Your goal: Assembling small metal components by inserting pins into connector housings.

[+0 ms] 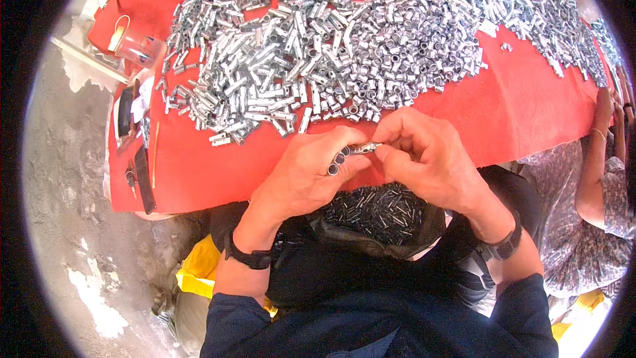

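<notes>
My left hand (306, 167) is closed around several short metal tubes (338, 159), their round open ends showing beside the fingers. One more slim metal piece (364, 148) points from its fingertips toward my right hand (424, 154). The right thumb and forefinger pinch the tip of that piece; anything smaller between them is hidden. Both hands are just above the near edge of the red cloth (510, 99). Beyond them lie heaps of loose silver tubes (258, 86) and short ring-like sleeves (404, 46). Under my hands is a dark bag (377, 215) full of thin dark metal pieces.
At the left edge of the cloth are a clear plastic container (140, 50), a dark flat strip (144, 179) and small tools. A yellow bag (200, 266) is low on the left. Another person's arm (591, 172) and patterned clothing are close on the right.
</notes>
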The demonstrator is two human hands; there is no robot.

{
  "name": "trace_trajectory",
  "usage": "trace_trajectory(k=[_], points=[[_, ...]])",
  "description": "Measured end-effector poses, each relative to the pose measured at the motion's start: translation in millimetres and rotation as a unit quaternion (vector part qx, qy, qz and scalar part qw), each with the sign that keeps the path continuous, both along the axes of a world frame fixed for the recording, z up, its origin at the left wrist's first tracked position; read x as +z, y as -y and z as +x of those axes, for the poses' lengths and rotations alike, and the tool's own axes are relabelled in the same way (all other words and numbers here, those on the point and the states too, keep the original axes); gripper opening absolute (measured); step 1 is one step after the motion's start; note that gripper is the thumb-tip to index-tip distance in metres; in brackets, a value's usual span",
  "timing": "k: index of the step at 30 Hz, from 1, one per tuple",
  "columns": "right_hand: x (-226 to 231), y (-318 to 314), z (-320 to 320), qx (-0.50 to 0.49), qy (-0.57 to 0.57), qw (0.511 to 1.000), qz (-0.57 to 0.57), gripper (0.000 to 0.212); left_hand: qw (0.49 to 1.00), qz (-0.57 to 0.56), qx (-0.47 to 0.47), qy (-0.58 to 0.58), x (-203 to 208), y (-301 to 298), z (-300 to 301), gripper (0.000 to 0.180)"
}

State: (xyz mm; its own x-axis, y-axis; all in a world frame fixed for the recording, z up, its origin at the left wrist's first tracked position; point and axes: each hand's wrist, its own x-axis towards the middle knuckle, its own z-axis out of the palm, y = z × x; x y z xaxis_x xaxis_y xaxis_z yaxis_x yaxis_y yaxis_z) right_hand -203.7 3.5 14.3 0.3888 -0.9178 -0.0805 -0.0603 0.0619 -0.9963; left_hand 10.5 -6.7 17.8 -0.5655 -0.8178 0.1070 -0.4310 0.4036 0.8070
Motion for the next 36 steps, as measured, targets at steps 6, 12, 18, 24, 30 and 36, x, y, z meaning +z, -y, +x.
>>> trace_trajectory(k=[6, 12, 18, 24, 30, 36], points=[[9, 0, -6, 0.037, -0.062, 0.994, -0.078, 0.006, 1.000, 0.016, -0.009, -0.004, -2, 1, 6, 0.026], [3, -2, -11, 0.070, -0.084, 0.983, -0.145, 0.013, 0.998, 0.047, -0.046, 0.008, -3, 4, 7, 0.026], [1, 1, -17, 0.220, -0.046, 0.972, -0.075, 0.018, 0.965, 0.162, -0.201, -0.043, 2, 4, 12, 0.020], [7, 11, -28, 0.262, -0.105, 0.959, -0.019, 0.019, 0.973, 0.161, -0.165, 0.032, 2, -3, 5, 0.024], [-16, 26, -29, -0.079, -0.381, 0.859, -0.332, 0.007, 0.994, 0.093, -0.038, 0.052, 7, -4, 0, 0.019], [-16, 25, -26, -0.037, -0.418, 0.834, -0.358, 0.014, 0.987, 0.153, -0.001, 0.039, 14, -3, 5, 0.016]])
